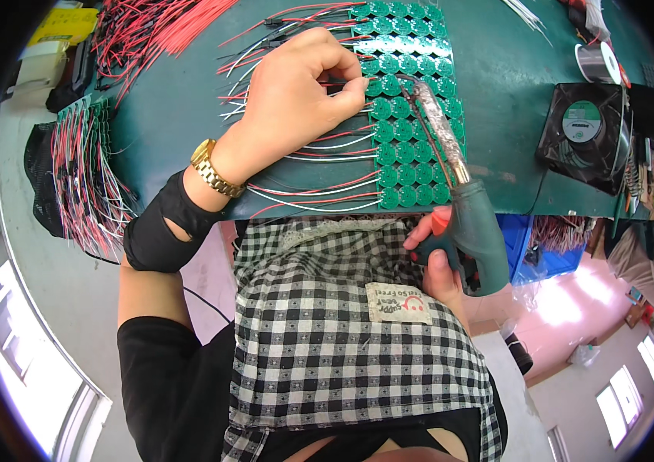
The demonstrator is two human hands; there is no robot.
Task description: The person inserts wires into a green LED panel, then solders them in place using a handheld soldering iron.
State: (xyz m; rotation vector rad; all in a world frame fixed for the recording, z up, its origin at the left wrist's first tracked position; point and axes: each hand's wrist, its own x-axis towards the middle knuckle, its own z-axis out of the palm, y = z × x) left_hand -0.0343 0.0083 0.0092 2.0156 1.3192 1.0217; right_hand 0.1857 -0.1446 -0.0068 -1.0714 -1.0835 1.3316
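A panel of small round green circuit boards (404,131) lies on the bench in front of me, with red, white and black wires (327,192) running left from its left edge. My left hand (300,86) is closed above those wires, thumb and forefinger pinched on a thin wire at the panel's left column. In my right hand (439,269) is a dark green soldering gun (482,227), gripped by its handle near the bench edge. Its metal barrel points up and away over the boards, and the bent tip (405,77) is close to the left fingertips.
Loose red wires (165,27) lie at the far left. Another wired board bundle (84,154) hangs at the left bench edge. To the right are a solder spool (598,63) and a black fan (585,131). A blue bin (546,250) with wires stands below the bench.
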